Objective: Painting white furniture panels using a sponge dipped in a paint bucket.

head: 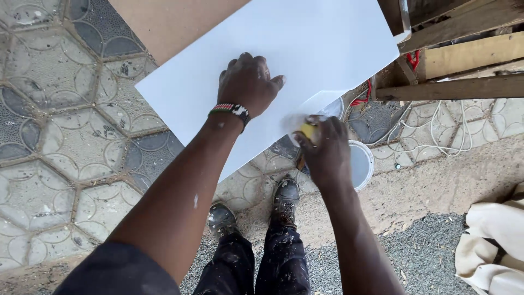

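Near the board's [305, 49] lower edge, your left hand [248, 83] presses flat and open to steady it, while your right hand [323, 150] grips a yellow sponge [308, 130] (partly hidden) at the corner

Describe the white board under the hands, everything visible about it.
The white board is a flat, smooth, matte panel with straight edges and sharp corners, lying tilted across the view above the patterned paving. A brown board lies under its upper left edge. The left hand presses flat on it; the right hand holds a small yellow object against its lower edge.
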